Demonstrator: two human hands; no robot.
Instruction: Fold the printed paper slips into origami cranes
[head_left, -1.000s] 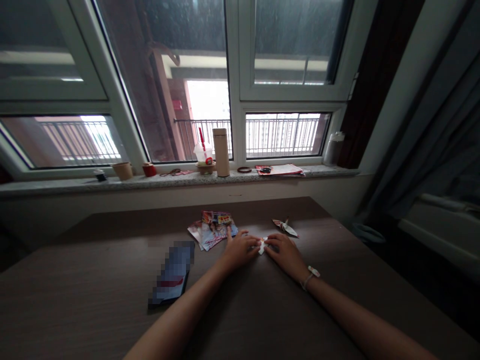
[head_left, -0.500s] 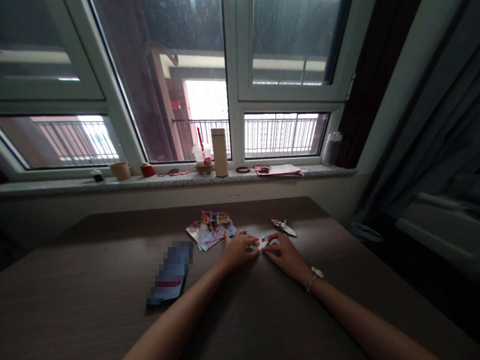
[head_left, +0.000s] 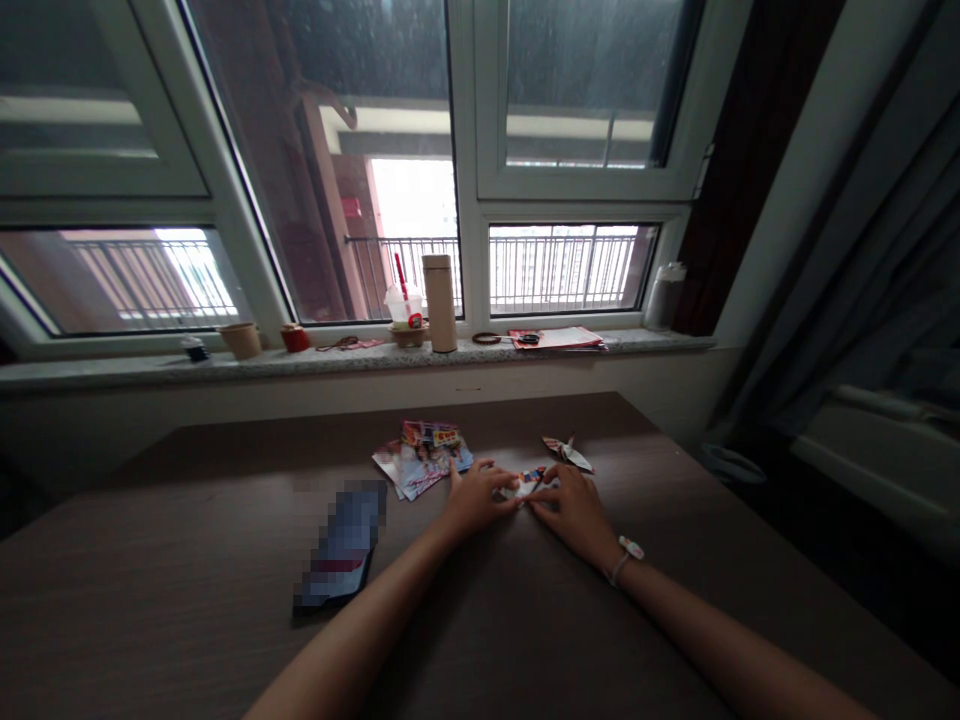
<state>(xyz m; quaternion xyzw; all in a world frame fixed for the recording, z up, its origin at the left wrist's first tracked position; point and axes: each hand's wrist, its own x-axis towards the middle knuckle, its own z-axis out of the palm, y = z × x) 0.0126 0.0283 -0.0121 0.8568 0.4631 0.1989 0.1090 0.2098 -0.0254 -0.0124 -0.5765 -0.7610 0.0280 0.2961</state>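
Observation:
A small folded piece of printed paper (head_left: 528, 482) lies on the brown table (head_left: 187, 580) between my two hands. My left hand (head_left: 475, 499) pinches its left side with curled fingers. My right hand (head_left: 571, 510) presses and pinches its right side; a bracelet sits on that wrist. A finished paper crane (head_left: 568, 452) rests just beyond my right hand. A small stack of colourful printed sheets (head_left: 424, 456) lies just beyond my left hand.
A phone (head_left: 341, 546) lies on the table left of my left arm. The window sill (head_left: 112, 370) carries a tall flask (head_left: 439, 303), a drink cup with a straw (head_left: 405, 306), small cups, scissors and papers. A dark curtain hangs at the right.
Both hands have shifted slightly on the small paper, which now shows more of its coloured print between the fingertips. The view has barely moved.

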